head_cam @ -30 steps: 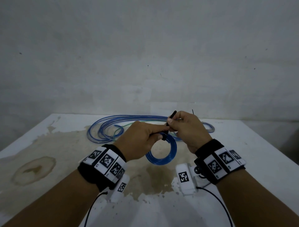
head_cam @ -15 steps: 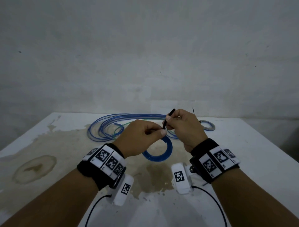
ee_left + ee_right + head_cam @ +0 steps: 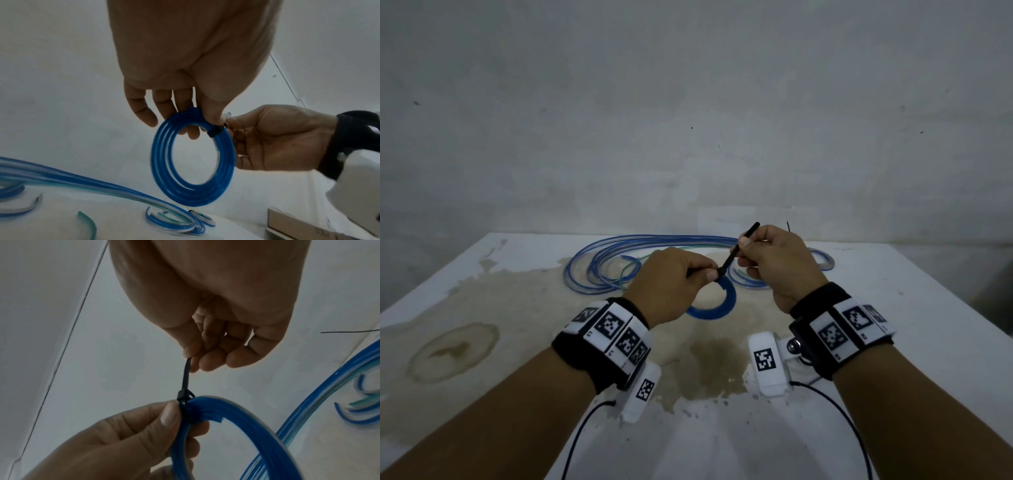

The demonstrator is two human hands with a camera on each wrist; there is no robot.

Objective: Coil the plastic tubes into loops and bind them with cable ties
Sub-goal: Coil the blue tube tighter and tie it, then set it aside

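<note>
Blue coil (image 3: 717, 305) above stained white table (image 3: 893, 308), grey wall (image 3: 688, 102) behind

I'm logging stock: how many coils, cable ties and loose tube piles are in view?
Coils: 2 (held blue coil, small coil)
Cable ties: 2 (black tie, thin tie)
Loose tube pile: 1
Total: 5

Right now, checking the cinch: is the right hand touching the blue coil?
Apart. The right wrist view shows the right hand pinching only the cable tie tail, above the blue coil.
</note>
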